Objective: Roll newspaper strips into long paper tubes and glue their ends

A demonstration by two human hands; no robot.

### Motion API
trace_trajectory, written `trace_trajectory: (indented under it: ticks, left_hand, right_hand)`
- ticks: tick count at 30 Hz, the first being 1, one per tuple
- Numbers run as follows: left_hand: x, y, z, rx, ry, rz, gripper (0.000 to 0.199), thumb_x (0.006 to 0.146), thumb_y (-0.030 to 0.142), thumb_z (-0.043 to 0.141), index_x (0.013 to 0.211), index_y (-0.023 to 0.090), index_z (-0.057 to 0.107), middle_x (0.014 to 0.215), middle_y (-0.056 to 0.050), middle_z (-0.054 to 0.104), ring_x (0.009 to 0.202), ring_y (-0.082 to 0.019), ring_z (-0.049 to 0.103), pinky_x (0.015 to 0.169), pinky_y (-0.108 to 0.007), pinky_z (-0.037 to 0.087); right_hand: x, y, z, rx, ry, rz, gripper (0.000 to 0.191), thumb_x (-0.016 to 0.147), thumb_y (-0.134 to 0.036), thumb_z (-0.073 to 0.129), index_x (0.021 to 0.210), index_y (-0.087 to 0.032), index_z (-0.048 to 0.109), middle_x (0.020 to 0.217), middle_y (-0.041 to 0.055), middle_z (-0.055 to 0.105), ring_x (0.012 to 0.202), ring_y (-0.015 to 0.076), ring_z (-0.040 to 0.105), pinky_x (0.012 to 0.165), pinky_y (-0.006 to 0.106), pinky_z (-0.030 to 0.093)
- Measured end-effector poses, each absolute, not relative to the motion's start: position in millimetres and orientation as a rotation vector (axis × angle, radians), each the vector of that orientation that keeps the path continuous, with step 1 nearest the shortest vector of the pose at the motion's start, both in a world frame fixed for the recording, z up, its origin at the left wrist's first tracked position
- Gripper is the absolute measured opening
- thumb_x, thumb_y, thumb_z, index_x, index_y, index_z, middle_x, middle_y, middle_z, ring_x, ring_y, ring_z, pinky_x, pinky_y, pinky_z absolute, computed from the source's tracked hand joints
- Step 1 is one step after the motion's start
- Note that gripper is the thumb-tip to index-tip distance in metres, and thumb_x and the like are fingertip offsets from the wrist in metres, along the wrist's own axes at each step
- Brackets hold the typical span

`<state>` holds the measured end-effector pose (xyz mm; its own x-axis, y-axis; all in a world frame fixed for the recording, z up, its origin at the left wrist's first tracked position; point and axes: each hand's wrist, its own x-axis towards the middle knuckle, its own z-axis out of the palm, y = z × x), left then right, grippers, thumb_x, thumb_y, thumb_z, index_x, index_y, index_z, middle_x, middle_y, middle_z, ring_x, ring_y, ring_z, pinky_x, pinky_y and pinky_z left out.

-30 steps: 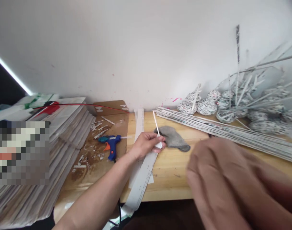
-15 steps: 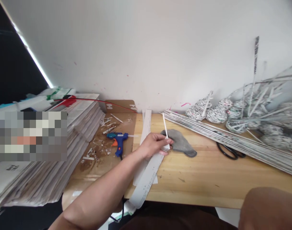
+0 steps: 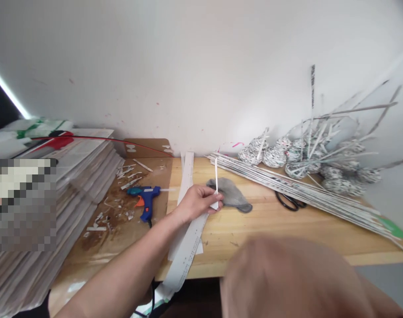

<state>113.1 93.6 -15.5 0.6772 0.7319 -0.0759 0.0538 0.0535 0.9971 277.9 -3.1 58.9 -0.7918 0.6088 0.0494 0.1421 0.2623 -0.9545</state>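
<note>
My left hand pinches the end of a long white printed paper strip. From the same pinch a thin white stick points up; whether it is rolled out of the strip I cannot tell. The strip hangs down over the table's front edge. Close to the camera, at the lower right, my right hand is a large blur and its fingers cannot be made out. A grey cloth lies just behind my left hand. More flat paper strips rest beneath and behind it.
A blue glue gun lies on stained cardboard among paper scraps. Stacked newspaper stands left. To the right are a bundle of thin paper rods, black-handled scissors and woven paper shapes against the wall.
My right hand has swung from the lower right corner towards the middle, looming larger and blurred. The view has turned right. My left hand keeps its pinch on the paper strip.
</note>
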Motion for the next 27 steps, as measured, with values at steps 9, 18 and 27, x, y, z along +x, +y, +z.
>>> trace_trajectory:
  ticks: [9, 18, 27]
  left_hand:
    - [113.4, 93.2, -18.3, 1.563, 0.713, 0.537, 0.035, 0.079, 0.048, 0.061, 0.072, 0.015, 0.071, 0.073, -0.005, 0.068, 0.065, -0.015, 0.061, 0.062, -0.025, 0.051]
    - [113.2, 94.9, -20.7, 1.558, 0.735, 0.529, 0.035, 0.079, 0.048, 0.061, 0.078, 0.015, 0.073, 0.074, -0.005, 0.067, 0.066, -0.015, 0.060, 0.063, -0.025, 0.052]
    - [113.9, 93.8, -16.7, 1.517, 0.736, 0.504, 0.034, 0.076, 0.047, 0.065, 0.074, 0.014, 0.071, 0.074, -0.005, 0.067, 0.066, -0.015, 0.061, 0.063, -0.026, 0.054]
  right_hand:
    - [289.0, 94.7, 51.3, -1.264, -1.367, 0.947, 0.036, 0.074, -0.045, 0.070, 0.094, -0.016, 0.074, 0.081, 0.0042, 0.066, 0.059, 0.0096, 0.046, 0.050, 0.023, 0.034]
    - [283.4, 97.8, 32.8, -1.198, -1.172, 1.031, 0.035, 0.063, -0.046, 0.080, 0.068, -0.016, 0.063, 0.051, -0.0052, 0.043, 0.047, 0.0069, 0.035, 0.041, 0.023, 0.020]
    - [289.5, 98.7, 24.6, -1.071, -1.127, 1.266, 0.030, 0.063, -0.040, 0.081, 0.077, -0.015, 0.071, 0.062, -0.0014, 0.052, 0.055, 0.0077, 0.042, 0.042, 0.021, 0.022]
